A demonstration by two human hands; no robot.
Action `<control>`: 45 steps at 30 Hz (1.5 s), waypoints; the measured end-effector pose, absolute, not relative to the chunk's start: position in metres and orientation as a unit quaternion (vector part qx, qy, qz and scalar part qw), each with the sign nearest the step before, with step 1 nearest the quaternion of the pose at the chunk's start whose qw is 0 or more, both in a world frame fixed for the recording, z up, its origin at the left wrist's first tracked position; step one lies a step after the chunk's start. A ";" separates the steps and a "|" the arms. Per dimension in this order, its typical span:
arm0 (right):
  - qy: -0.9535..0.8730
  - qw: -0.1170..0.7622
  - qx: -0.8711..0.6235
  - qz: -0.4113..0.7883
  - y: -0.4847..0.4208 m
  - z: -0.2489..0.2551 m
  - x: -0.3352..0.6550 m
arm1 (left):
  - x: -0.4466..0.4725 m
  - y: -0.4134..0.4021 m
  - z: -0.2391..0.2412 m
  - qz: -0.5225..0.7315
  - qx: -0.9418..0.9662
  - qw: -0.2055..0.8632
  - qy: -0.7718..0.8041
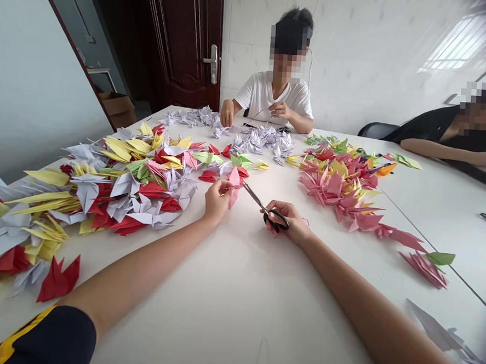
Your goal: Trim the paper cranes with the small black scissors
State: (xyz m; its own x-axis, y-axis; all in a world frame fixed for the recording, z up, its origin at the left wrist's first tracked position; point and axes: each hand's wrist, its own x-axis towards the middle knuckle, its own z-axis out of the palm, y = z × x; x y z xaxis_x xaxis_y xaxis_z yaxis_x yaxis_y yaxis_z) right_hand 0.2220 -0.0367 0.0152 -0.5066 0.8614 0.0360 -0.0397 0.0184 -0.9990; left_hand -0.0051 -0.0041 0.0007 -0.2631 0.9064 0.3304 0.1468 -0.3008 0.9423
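Near the middle of the table, my left hand [217,201] pinches a pink folded paper crane [234,177], which stands upright between the fingertips. My right hand [285,220] is closed around the black handles of a pair of scissors [255,195]. The blades point up and left, with their tips close beside the pink crane; whether they touch it I cannot tell. A thin red thread [305,222] shows at the edge of my right hand. Close beyond my left hand lie red paper cranes [210,175].
A heap of mixed paper cranes [135,192] covers the left side. Pink and yellow cranes [333,182] spread to the right. White cranes [264,139] lie in front of a co-worker [279,91] across the white table [235,313]. Another person [447,128] sits at the far right.
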 end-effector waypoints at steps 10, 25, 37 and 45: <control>-0.634 0.316 -0.375 0.598 -0.038 0.021 0.219 | -0.002 -0.012 0.011 0.635 0.520 0.304 0.484; -0.631 0.321 -0.399 0.582 -0.037 0.014 0.216 | 0.000 -0.014 0.014 0.631 0.534 0.303 0.475; -0.621 0.329 -0.414 0.578 -0.040 0.019 0.211 | 0.001 -0.016 0.016 0.626 0.540 0.300 0.476; -0.625 0.336 -0.406 0.576 -0.042 0.020 0.211 | 0.001 -0.017 0.017 0.625 0.539 0.309 0.473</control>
State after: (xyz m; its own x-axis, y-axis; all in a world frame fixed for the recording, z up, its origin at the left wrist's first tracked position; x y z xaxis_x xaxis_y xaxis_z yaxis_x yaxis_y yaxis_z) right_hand 0.2112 -0.0417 0.0198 -0.4439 0.8948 -0.0472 0.1205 0.0074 -0.9927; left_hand 0.0012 -0.0168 0.0173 -0.2276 0.8955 0.3826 0.1244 -0.3629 0.9235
